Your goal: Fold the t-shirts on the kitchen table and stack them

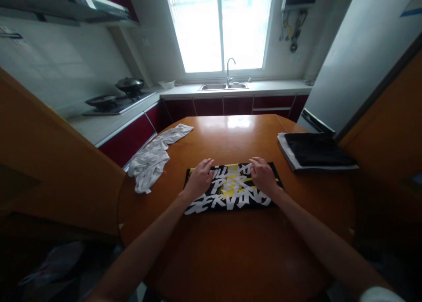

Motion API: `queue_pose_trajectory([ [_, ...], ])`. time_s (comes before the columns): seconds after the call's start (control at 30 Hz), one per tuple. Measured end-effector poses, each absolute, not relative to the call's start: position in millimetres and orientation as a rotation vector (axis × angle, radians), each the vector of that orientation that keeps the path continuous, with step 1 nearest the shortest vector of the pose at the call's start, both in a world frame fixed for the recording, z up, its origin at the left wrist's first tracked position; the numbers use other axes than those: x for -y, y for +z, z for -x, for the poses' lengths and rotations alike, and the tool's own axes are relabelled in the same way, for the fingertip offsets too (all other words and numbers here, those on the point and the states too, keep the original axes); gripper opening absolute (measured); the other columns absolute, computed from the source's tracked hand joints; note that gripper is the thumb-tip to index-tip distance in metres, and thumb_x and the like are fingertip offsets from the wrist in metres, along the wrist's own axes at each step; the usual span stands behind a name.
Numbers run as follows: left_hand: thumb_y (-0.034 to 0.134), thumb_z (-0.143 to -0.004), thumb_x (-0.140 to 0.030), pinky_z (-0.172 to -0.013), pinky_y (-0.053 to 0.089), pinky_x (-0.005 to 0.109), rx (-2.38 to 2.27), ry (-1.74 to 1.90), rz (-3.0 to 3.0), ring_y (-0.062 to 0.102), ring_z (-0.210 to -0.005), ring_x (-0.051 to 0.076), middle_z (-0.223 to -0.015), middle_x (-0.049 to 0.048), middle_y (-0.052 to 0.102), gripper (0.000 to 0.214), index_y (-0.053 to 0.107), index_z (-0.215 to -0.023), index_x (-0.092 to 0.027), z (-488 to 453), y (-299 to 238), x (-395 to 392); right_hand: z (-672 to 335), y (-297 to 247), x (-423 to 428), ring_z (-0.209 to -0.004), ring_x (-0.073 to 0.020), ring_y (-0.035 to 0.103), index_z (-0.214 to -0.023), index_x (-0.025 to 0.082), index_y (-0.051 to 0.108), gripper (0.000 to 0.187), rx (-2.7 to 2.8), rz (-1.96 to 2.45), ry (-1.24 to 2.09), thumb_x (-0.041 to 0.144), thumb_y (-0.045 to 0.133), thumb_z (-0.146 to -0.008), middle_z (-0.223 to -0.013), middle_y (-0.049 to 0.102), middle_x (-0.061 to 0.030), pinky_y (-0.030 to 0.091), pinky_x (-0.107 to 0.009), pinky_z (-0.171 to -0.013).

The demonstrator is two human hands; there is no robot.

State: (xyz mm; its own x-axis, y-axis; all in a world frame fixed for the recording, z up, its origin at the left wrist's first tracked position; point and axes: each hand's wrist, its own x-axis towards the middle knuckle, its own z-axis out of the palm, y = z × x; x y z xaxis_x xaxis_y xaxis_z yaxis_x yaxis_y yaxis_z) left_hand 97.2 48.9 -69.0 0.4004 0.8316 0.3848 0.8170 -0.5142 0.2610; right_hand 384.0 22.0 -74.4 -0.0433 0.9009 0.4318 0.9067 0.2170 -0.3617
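Note:
A black T-shirt (231, 187) with bold white lettering and yellow splashes lies folded into a flat rectangle on the wooden table (237, 245). My left hand (200, 179) rests on its left part, fingers stretched toward the far edge. On the right part lies my right hand (263, 175), its fingers also reaching to the far edge. Both hands look flat, with the palms down on the cloth. A crumpled white garment (153, 157) is spread along the table's left side. At the right sits a stack of folded clothes (316, 150), black on top and white or grey beneath.
Beyond the table runs a counter with a sink (224, 86) and tap under a bright window. Pans (129, 84) stand on the stove at the left. A fridge (356, 60) rises close behind the folded stack, and wooden panels flank both sides.

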Motion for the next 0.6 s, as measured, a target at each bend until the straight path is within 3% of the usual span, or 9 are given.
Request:
queue_pose_trajectory([
  [0.2, 0.032, -0.101, -0.023, -0.122, 0.024, 0.052, -1.477, 0.371, -2.731, 0.029, -0.151, 0.029, -0.16, 0.0157, 0.038, 0.052, 0.044, -0.15, -0.011, -171.1, -98.8, -15.4, -328.6, -101.8, -3.4, -0.151, -0.0285, 0.024, -0.151, 0.005, 0.044, 0.059, 2.243, 1.687, 0.054, 0.016, 0.037, -0.093, -0.161, 0.034, -0.0178, 0.018, -0.046, -0.122],
  [0.6, 0.032, -0.103, -0.038, -0.123, 0.018, 0.055, -1.483, 0.282, -2.765, 0.022, -0.153, 0.029, -0.165, 0.0088, 0.029, 0.056, 0.037, -0.157, -0.021, -170.4, -112.8, -23.4, -332.0, -112.3, -7.9, -0.154, -0.0275, 0.019, -0.153, 0.006, 0.041, 0.059, 2.271, 1.715, 0.092, 0.029, 0.035, -0.099, -0.164, 0.028, -0.0164, 0.01, -0.049, -0.123],
])
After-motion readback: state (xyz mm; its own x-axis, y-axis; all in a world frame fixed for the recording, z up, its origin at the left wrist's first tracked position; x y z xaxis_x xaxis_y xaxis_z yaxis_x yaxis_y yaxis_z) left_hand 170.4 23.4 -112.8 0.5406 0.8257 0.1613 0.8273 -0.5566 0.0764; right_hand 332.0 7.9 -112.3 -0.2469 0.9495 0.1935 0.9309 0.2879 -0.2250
